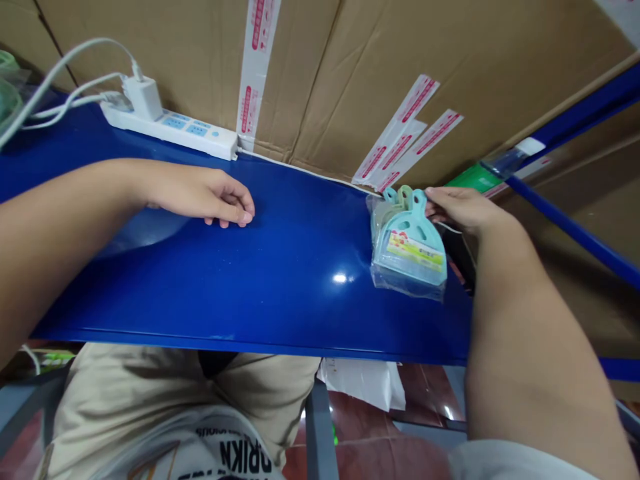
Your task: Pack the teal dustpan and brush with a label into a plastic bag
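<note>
A light blue mini dustpan (413,245) with a printed label, wrapped in clear plastic, lies on top of a small stack at the right of the blue table (280,287). Behind it show the handles of a pale green dustpan (404,193) and another blue one. My right hand (457,205) is closed at the top dustpan's handle, thumb against its edge; its other fingers are partly hidden. Over the left half of the table, my left hand (205,195) rests with its fingers loosely curled and nothing visible in them.
A white power strip (173,130) with a plugged-in charger (143,97) and cables runs along the back. Taped cardboard (300,73) stands behind the table. At the right are a blue metal frame (575,233) and a green item (473,179). Plastic-wrapped green things sit far left.
</note>
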`<state>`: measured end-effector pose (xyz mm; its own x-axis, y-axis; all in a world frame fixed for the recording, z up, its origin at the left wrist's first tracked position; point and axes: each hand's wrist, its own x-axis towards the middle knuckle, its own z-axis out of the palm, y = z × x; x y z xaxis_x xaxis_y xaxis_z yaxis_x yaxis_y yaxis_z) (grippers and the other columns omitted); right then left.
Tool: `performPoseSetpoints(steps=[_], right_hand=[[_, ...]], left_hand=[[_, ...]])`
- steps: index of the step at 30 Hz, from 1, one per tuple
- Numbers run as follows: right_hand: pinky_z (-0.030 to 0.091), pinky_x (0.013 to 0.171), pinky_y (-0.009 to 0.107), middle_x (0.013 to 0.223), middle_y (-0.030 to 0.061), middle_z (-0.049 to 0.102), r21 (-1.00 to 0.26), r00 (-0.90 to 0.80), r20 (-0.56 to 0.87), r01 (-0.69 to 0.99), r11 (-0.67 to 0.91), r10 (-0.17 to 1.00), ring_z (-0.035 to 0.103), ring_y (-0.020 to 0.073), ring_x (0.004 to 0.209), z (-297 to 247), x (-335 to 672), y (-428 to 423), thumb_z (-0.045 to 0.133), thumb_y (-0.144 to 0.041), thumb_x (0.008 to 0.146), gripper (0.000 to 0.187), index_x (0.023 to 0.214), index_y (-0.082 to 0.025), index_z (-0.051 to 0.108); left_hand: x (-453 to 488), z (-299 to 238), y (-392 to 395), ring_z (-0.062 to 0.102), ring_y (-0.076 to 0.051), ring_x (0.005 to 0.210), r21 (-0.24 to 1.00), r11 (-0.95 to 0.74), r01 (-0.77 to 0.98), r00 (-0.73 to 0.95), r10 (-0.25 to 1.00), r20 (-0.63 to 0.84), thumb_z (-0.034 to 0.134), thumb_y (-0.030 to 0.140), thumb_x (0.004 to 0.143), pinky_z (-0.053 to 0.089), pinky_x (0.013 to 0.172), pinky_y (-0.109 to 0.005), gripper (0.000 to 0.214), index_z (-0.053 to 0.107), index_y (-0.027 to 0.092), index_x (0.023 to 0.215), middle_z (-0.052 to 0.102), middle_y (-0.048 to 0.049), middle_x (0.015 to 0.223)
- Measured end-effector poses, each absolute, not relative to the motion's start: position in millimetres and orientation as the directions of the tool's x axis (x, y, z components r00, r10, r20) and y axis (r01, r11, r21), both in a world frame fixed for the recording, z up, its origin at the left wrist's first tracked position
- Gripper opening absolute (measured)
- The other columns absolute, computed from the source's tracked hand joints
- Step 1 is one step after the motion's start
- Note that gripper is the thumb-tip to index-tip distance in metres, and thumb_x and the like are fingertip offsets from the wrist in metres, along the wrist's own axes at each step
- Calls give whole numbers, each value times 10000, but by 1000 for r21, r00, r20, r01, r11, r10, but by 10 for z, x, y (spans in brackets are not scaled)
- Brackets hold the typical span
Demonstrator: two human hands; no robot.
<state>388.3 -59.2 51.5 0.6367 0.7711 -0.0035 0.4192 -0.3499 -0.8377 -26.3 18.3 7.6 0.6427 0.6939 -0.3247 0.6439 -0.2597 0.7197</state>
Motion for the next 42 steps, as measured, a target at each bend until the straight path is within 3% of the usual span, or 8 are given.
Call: performPoseSetpoints(steps=[4, 8, 11, 14, 23, 33, 39, 42], right_hand=[[532, 847, 293, 763, 29, 681, -797, 756, 158, 477, -369, 636, 613, 109, 700, 535, 3773, -634, 498, -68, 1122, 431, 721, -205, 575], [451, 1235, 506, 1413, 279, 725, -540, 668, 360, 719, -438, 652, 672, 341, 1378, 376, 3439, -908, 648, -277, 1075, 132, 1098, -154, 693], [312, 1327, 687, 1683, 385, 484, -383, 592, 291, 792, -475, 752, 405, 514, 1640, 55, 3139, -1125, 851, -404, 872, 765, 1500, -64, 576], [183, 1346, 771, 1787, 374, 323, -362, 604, 221, 780, -511, 766, 236, 544, 1711, -230, 2999, -1205, 761, -512, 874, 934, 1629, -54, 457], [87, 1393, 699, 1825, 338, 243, -450, 586, 214, 769, -453, 782, 155, 507, 1746, -351, 3107, -1262, 692, -551, 875, 883, 1615, -139, 443], [375, 1282, 719, 1554, 193, 612, -254, -12, 612, 944, 210, 791, 409, 433, 1621, 248, 2160, -794, 536, -526, 1048, 428, 1344, -253, 680], [445, 1244, 658, 1288, 204, 745, -431, 7, 606, 843, 321, 795, 655, 406, 1303, -250, 1767, -221, 543, -388, 1000, 274, 1139, -236, 725], [453, 1233, 661, 1219, 187, 770, -423, -31, 623, 827, 370, 782, 675, 408, 1238, -440, 1737, -225, 608, -355, 931, 244, 1104, -243, 738]], left_hand=[[-249, 96, 167, 705, -234, 907, 700, -242, 672, 616, 707, -347, 740, 412, 839, 502, 842, -257, 279, 829, 226, 1027, 738, -36, 823], [-232, 114, 128, 701, -229, 899, 707, -273, 652, 648, 685, -333, 729, 416, 852, 513, 868, -269, 289, 818, 210, 1033, 745, -41, 835], [-224, 94, 119, 705, -233, 898, 719, -323, 615, 700, 644, -309, 747, 458, 832, 522, 885, -288, 326, 820, 214, 1035, 760, -44, 846], [-218, 68, 121, 720, -225, 865, 720, -391, 573, 752, 600, -273, 762, 518, 792, 526, 851, -284, 337, 824, 250, 986, 769, -29, 846], [-206, 142, -4, 740, -240, 876, 718, -402, 567, 751, 611, -251, 734, 452, 786, 546, 798, -309, 252, 775, 228, 894, 801, -64, 902], [-132, 80, 24, 752, -232, 960, 675, -578, 458, 717, 689, 104, 685, 361, 881, 542, 876, -327, 220, 789, 194, 979, 816, -67, 992], [-672, 702, 77, 682, -245, 1141, 655, -594, 468, 382, 804, 456, 701, 367, 898, 526, 1067, -371, 318, 811, 226, 1161, 811, -47, 1249], [-1342, 952, 211, 635, -220, 1151, 636, -362, 681, 22, 879, 477, 708, 315, 901, 509, 1114, -339, 373, 754, 188, 1248, 778, -23, 1377]])
